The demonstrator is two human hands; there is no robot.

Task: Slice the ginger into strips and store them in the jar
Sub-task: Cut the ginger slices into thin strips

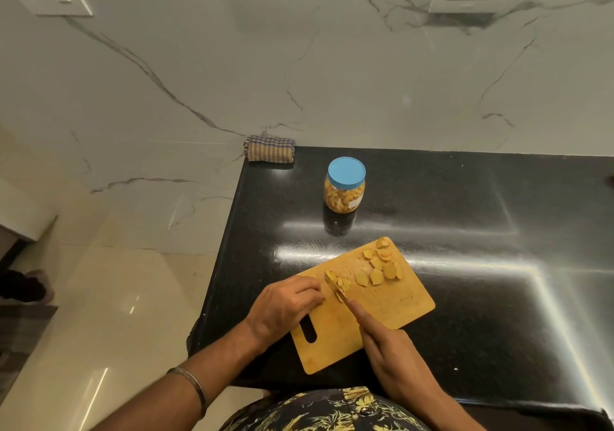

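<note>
A wooden cutting board [392, 307] lies on the black counter. Several flat ginger slices [378, 266] are spread over its far end. My left hand [285, 307] rests on the board's left side, its curled fingertips pinning a small stack of ginger [342, 282]. My right hand [392, 347] grips a knife, forefinger laid along its spine; the blade [335, 289] stands in that stack beside my left fingertips. The handle is hidden in my palm. A clear jar [344, 186] with a blue lid, full of ginger pieces, stands closed behind the board.
A folded checked cloth [269, 148] lies at the counter's back left corner against the marble wall. The counter's left edge [222, 264] drops to a tiled floor. Glossy black counter [498, 231] stretches to the right of the board and jar.
</note>
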